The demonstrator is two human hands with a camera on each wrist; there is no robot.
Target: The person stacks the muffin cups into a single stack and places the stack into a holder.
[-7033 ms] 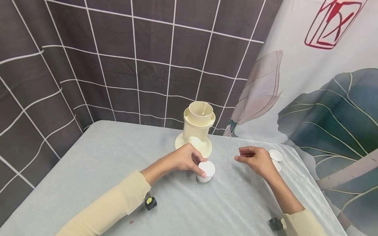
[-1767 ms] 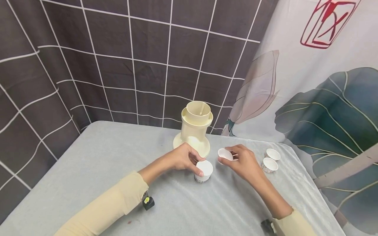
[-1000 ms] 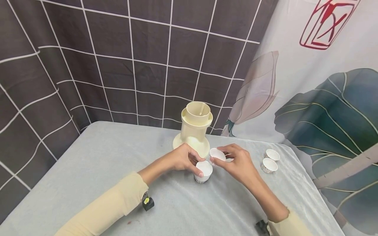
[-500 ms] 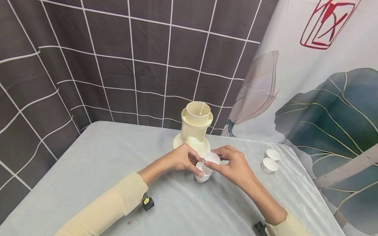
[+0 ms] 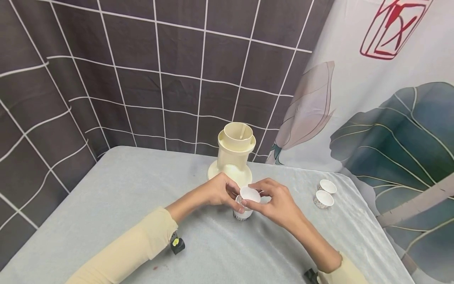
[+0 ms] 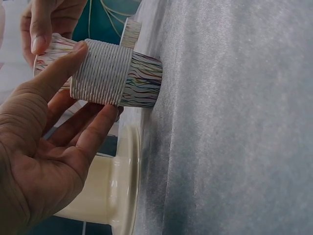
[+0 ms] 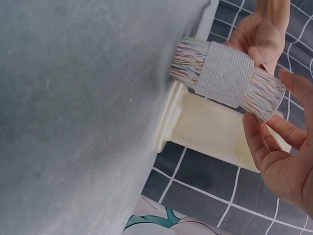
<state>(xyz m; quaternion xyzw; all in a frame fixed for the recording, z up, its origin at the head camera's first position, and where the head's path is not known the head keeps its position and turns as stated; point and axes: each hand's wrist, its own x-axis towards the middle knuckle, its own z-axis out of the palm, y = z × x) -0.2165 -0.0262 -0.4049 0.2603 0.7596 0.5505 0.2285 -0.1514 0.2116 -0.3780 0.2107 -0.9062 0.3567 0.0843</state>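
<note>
Here we are at the middle of the desk [image 5: 142, 185], and both hands are busy! Our left hand [image 5: 220, 190] grips the stack of cups [image 5: 242, 215] from its left side, thumb on the near side, fingers around the back. The stack stands upright on the desk, and in the left wrist view we can pick out its rims, ridge upon ridge, with streaky coloured lines on the wall below.

Now over to our right hand [image 5: 278, 200], and what a tidy pinch: thumb in front, fingers behind, and between them a single paper cup [image 5: 250, 195]. That cup sits just to the left of the right hand's palm, right at the fingertips, mouth up, directly above the stack. Its lower end is at the stack's mouth, in line with it or very nearly so; how deep it goes, we cannot tell. The two hands face each other across the cups, fingertips close together.

Right behind them stands the cream dispenser [image 5: 233, 157], its wide round foot near the left hand and its open tube on top. And well apart, off to the right of the right hand, two loose cups [image 5: 324, 199] stand side by side on the desk, mouths up.
</note>
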